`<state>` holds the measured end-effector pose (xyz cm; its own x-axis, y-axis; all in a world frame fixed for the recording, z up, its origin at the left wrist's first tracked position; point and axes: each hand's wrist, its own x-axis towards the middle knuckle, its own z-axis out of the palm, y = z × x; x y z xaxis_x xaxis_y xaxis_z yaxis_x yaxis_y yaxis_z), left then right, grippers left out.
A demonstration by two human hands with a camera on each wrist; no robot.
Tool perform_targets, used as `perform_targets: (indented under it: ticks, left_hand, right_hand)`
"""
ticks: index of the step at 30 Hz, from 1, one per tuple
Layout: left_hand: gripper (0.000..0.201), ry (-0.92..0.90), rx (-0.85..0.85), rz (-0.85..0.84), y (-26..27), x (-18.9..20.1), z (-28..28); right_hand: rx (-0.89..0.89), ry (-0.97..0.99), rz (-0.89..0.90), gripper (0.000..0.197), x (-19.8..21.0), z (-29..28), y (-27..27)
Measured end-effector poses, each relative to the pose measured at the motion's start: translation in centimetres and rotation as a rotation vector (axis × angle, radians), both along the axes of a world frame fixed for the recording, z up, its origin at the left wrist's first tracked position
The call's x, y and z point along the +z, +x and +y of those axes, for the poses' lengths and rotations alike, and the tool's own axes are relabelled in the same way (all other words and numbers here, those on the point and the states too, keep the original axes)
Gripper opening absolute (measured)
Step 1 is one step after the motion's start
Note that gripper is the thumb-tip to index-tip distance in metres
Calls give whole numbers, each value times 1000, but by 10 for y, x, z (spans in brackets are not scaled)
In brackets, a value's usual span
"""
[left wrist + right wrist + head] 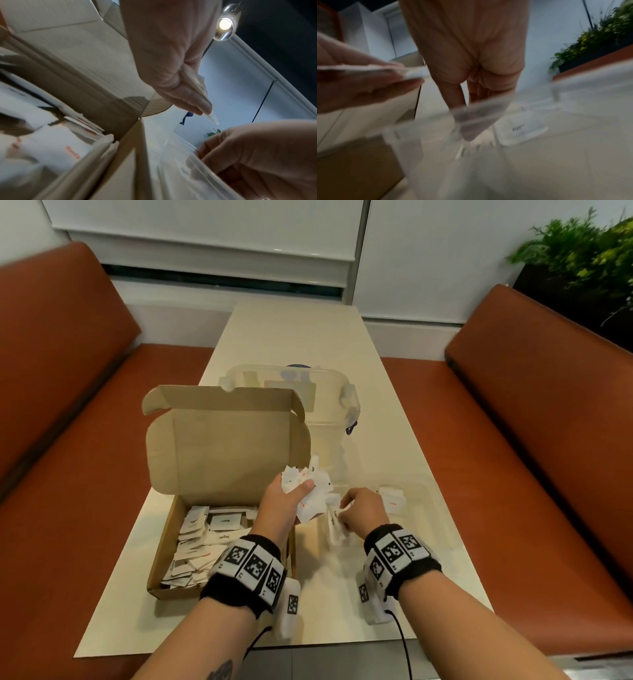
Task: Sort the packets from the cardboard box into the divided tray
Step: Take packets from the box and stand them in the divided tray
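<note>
Your hands sort sachets from a box into a clear tray on a cream table.

Your left hand (291,501) clutches a bunch of packets (313,484) above the cardboard box (164,559), which sits at the table's (291,337) near left edge, with more inside. Your right hand (363,511) reaches into the divided tray (435,508) beside it; its grasp can't be told. Feed one packet at a time, matching printed labels to compartments. Orange benches flank the table; a plant (582,251) stands far right.
</note>
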<state>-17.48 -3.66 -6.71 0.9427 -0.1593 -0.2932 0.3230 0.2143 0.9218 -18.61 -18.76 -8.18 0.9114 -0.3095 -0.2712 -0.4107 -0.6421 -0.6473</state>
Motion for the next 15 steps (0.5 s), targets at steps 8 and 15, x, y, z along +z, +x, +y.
perform_targets:
  ticks: [8,15]
  left_hand:
    - [21,-13,-8,6,4,-4,3]
    - [24,-8,-35,15,4,-6,0]
  right_hand:
    - [89,-176,39,28,-12,4,9]
    - [186,-278,62,22,-16,10,8]
